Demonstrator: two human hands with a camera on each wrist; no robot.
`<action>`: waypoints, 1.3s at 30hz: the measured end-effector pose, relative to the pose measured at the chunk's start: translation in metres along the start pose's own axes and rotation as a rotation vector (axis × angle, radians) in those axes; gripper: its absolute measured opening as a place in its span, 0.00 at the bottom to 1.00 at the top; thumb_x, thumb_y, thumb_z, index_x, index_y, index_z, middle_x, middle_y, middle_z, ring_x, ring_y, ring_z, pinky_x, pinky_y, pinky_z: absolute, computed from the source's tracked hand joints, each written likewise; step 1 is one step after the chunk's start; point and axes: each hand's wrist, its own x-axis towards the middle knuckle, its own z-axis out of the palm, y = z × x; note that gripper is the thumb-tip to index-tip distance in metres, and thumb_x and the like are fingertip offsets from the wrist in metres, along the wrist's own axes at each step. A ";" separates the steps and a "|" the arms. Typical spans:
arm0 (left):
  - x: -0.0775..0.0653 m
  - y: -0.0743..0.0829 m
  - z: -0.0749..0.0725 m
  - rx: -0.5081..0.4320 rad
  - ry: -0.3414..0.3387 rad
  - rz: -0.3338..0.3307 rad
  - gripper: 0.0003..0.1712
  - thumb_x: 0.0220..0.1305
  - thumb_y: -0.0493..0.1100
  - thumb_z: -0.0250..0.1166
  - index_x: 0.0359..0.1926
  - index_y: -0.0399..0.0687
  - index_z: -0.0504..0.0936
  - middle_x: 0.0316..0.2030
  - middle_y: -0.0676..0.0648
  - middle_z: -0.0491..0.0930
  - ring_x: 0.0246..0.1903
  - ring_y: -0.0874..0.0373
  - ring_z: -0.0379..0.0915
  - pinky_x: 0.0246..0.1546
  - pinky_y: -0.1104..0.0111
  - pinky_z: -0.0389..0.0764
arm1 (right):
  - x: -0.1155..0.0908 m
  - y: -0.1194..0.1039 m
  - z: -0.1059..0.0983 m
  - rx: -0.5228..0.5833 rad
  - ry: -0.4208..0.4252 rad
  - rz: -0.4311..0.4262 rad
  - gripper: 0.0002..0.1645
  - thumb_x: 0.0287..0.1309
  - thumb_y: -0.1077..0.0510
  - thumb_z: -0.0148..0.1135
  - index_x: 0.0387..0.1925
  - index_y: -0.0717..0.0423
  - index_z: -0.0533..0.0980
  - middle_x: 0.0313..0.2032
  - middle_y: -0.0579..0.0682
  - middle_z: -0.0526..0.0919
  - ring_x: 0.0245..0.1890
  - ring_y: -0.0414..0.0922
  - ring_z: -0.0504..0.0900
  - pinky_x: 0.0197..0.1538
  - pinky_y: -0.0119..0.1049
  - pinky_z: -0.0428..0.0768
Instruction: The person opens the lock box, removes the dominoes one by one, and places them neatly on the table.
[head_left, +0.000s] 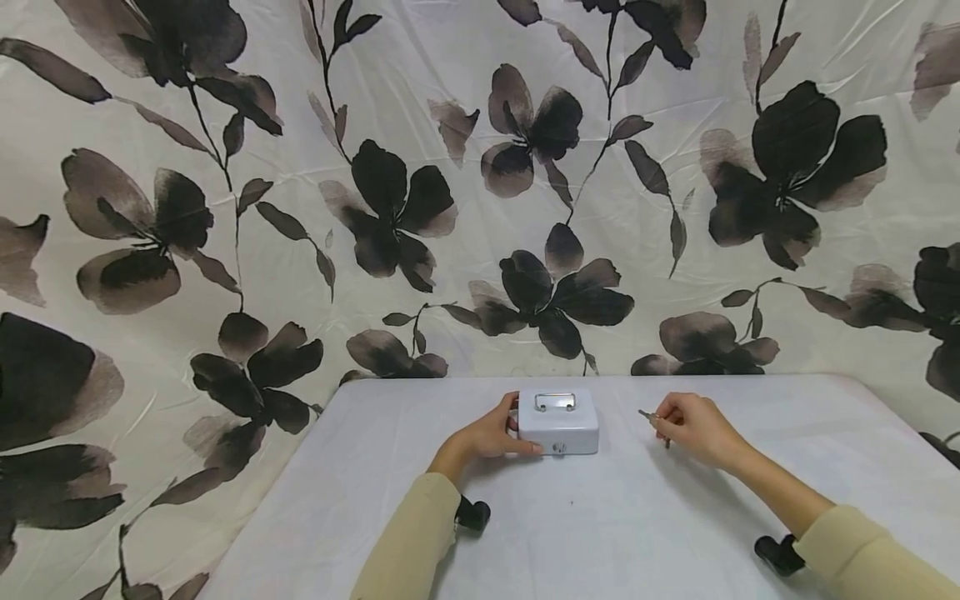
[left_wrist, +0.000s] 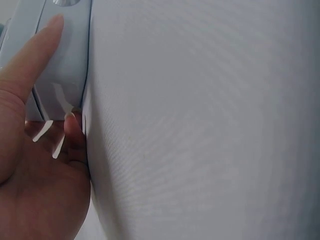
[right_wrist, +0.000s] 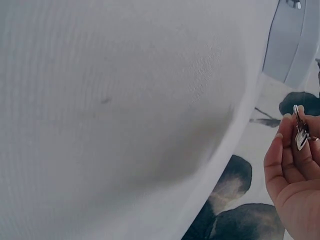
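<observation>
Your left hand point(head_left: 489, 432) grips cash box point(head_left: 562, 423); right hand point(head_left: 697, 429) pinches keys point(right_wrist: 302, 138) apart from lock point(head_left: 558, 448). Apparent key-approach step; next calls for alignment.

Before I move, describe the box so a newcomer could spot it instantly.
Start at the white table before the floral backdrop. Near its far edge, gripped by the left hand, sits a small pale box. Its lid handle and front lock set it apart from the metal key in the right hand.

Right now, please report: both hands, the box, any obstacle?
Left fingers grip closed box. Right fingers pinch key, apart from box. No obstacle visible between them.
</observation>
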 end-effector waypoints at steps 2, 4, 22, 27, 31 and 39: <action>0.000 -0.001 0.001 -0.001 0.001 0.003 0.58 0.55 0.49 0.80 0.77 0.48 0.52 0.56 0.47 0.71 0.51 0.53 0.68 0.62 0.54 0.65 | -0.002 -0.002 0.001 0.004 0.001 -0.013 0.04 0.65 0.66 0.64 0.34 0.64 0.79 0.26 0.50 0.85 0.26 0.43 0.81 0.29 0.33 0.74; 0.000 -0.001 0.001 -0.004 0.002 0.003 0.58 0.55 0.49 0.80 0.77 0.49 0.52 0.57 0.47 0.71 0.51 0.53 0.67 0.62 0.54 0.64 | -0.003 -0.003 0.003 0.006 0.004 -0.017 0.04 0.65 0.66 0.64 0.34 0.63 0.79 0.26 0.49 0.85 0.26 0.43 0.81 0.29 0.33 0.74; -0.004 0.005 0.000 0.009 -0.007 -0.032 0.60 0.56 0.53 0.79 0.79 0.52 0.49 0.59 0.45 0.70 0.55 0.51 0.66 0.62 0.52 0.65 | -0.005 -0.021 0.012 0.041 -0.037 -0.045 0.04 0.64 0.67 0.63 0.32 0.62 0.79 0.26 0.49 0.85 0.26 0.45 0.83 0.30 0.33 0.76; -0.003 0.004 -0.001 0.015 -0.003 -0.042 0.60 0.57 0.54 0.79 0.80 0.52 0.48 0.63 0.44 0.68 0.58 0.49 0.64 0.64 0.51 0.64 | -0.005 -0.027 0.016 0.051 -0.043 -0.065 0.04 0.64 0.67 0.63 0.32 0.61 0.79 0.26 0.49 0.85 0.26 0.47 0.83 0.29 0.33 0.75; -0.003 0.004 -0.002 0.024 -0.005 -0.044 0.61 0.57 0.54 0.78 0.80 0.51 0.48 0.61 0.44 0.68 0.58 0.49 0.64 0.64 0.51 0.64 | -0.005 -0.033 0.018 0.058 -0.047 -0.075 0.04 0.64 0.67 0.64 0.32 0.61 0.79 0.26 0.49 0.86 0.26 0.44 0.82 0.29 0.32 0.76; -0.004 0.007 -0.002 0.022 -0.008 -0.040 0.59 0.59 0.54 0.77 0.80 0.50 0.48 0.61 0.44 0.68 0.58 0.50 0.64 0.63 0.53 0.65 | -0.007 -0.040 0.023 0.078 -0.068 -0.080 0.03 0.64 0.67 0.64 0.33 0.62 0.79 0.26 0.48 0.85 0.26 0.45 0.83 0.29 0.32 0.77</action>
